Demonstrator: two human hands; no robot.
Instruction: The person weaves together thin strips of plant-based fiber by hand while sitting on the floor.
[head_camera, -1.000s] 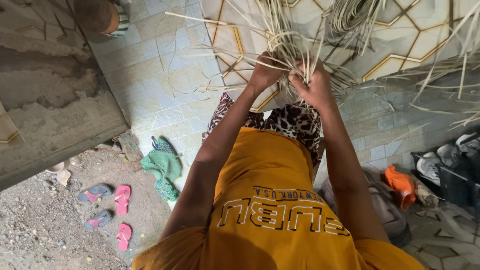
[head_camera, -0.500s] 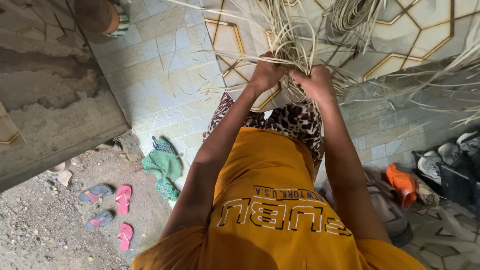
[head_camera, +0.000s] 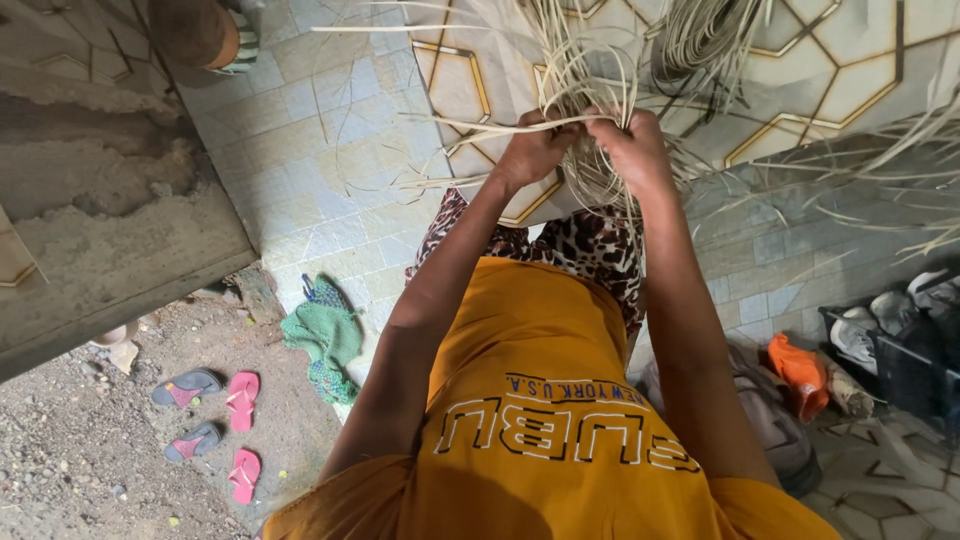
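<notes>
pale cane strands (head_camera: 585, 95), both hands still gripping

Bright even daylight, soft shadows, mostly sharp.

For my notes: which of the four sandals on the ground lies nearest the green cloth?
The upper pink sandal, beside the green cloth; the other pink one and both grey ones lie farther left or lower.

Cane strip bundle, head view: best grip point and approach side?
Grip the cane strip bundle at its gathered waist, where the left hand and right hand already clasp it. Come from the near side, below: loose ends fan out above and sideways, so only there do the strips run tight together.
</notes>
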